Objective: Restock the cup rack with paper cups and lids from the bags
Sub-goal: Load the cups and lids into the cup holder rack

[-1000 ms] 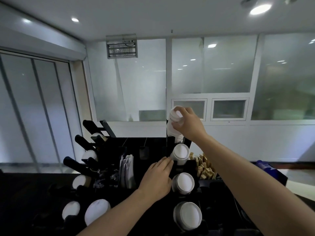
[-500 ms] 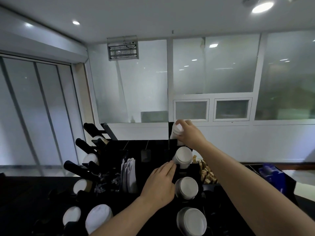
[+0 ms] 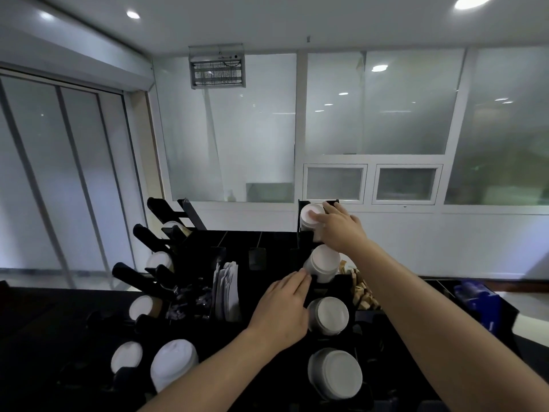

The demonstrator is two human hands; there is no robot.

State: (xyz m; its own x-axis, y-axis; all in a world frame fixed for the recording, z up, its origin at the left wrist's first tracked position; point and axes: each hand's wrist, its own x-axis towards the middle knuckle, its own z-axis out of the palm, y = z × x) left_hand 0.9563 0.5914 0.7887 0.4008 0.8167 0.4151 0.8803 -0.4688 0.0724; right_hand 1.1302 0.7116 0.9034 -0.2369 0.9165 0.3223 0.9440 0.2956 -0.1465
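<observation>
Four lid stacks fill the rack's (image 3: 267,242) right column; right hand (image 3: 341,227) grips the far lid stack (image 3: 309,217) by its sides, light, thin, easily crushed; left hand (image 3: 285,310) rests flat, holding nothing

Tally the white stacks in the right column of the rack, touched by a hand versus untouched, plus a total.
Touched by the right hand: 1, the top stack
Untouched: 3, the second stack, third stack, bottom stack
Total: 4

Right hand (image 3: 338,226) on lid stack (image 3: 310,217) atop black rack (image 3: 267,242).
</observation>
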